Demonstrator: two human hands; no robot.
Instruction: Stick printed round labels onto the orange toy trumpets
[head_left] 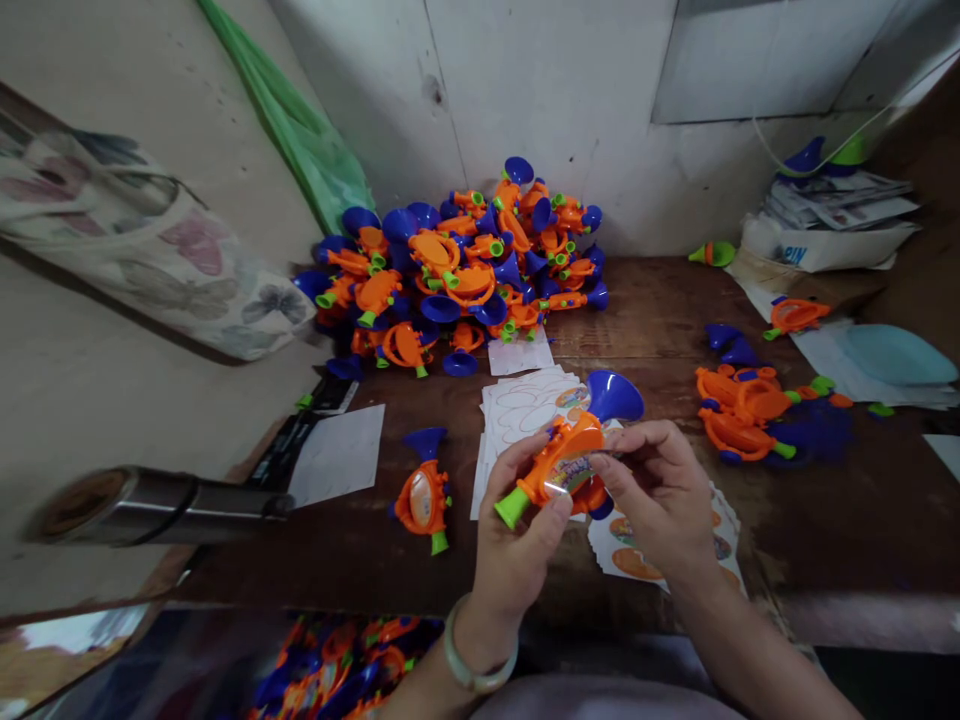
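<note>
Both my hands hold one orange toy trumpet [564, 455] with a blue bell and a green mouthpiece, just above the dark wooden table [660, 330]. My left hand [517, 545] grips its lower body near the mouthpiece. My right hand [660, 495] pinches a round colourful sticker against the trumpet's side. Under my hands lie sticker sheets [525, 405], some with the stickers peeled off, and printed stickers [637, 560]. A finished trumpet [424, 495] with an oval sticker lies to the left.
A big pile of orange and blue trumpets [457, 270] fills the table's back left. Several more trumpets [742, 410] lie at the right. Papers and a box [825, 225] sit at the back right. A metal tube [157, 505] is at the left. More trumpets [337, 670] are in a bag below.
</note>
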